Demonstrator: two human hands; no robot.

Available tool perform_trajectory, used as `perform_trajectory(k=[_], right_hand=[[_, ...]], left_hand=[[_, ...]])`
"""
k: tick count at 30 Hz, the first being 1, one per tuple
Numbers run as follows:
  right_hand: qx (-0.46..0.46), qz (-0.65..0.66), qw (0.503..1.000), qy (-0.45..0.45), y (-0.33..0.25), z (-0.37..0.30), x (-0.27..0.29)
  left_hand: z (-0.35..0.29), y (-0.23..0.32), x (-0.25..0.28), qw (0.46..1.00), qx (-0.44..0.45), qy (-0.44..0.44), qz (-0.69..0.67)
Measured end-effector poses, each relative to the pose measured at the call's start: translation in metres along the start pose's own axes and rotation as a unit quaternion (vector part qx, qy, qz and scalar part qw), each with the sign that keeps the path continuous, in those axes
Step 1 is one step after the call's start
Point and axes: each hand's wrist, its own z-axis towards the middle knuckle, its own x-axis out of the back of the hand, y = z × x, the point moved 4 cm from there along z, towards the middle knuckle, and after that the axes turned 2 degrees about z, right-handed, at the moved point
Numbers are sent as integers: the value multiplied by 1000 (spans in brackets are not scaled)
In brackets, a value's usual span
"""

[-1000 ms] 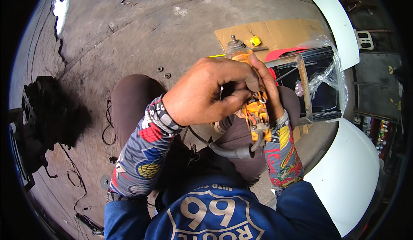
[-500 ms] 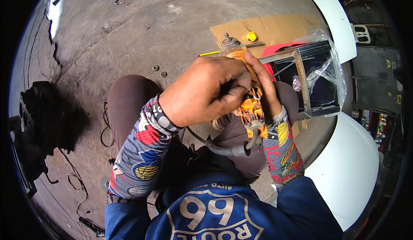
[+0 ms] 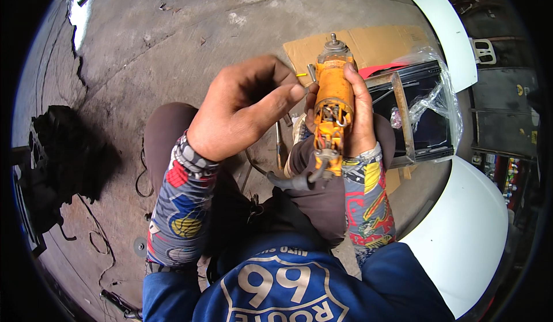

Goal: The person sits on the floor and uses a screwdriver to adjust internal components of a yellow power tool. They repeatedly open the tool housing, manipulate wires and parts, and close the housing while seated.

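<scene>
My right hand (image 3: 362, 111) is wrapped round the orange body of an angle grinder (image 3: 334, 85), its metal spindle end pointing away from me. The grinder's rear end lacks its cover, so wires and inner parts show. From that end a grey cable sleeve (image 3: 296, 182) bends to the left over my lap. Off to the grinder's left, my left hand (image 3: 242, 106) is closed, with thumb and fingertips pinched together. What the pinch holds, if anything, is too small and blurred to make out.
A cardboard sheet (image 3: 374, 42) lies ahead, beside a plastic-wrapped dark panel (image 3: 423, 111) with a metal bar. White panels (image 3: 466, 235) stand at right. A blackened metal part (image 3: 63, 149) sits at left, near loose cables (image 3: 103, 244) and a small disc (image 3: 140, 246).
My left hand has come off the grinder's exposed rear end and moved left, still pinched. The grinder has shifted slightly in my right hand, and its whole body now shows.
</scene>
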Motion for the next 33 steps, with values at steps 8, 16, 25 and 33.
perform_trajectory(k=[8,16,25,33], right_hand=[[68,39,997,12,-10,16,26],[126,63,990,30,-18,29,36],[173,100,980,18,-35,21,48],[417,41,907,-46,-111,-17,57]], left_hand=[[-23,-9,-15,989,62,-137,3],[-36,-17,-16,976,93,-185,70],[-45,-30,-4,964,121,-193,135],[-38,-42,3,946,117,-161,255]])
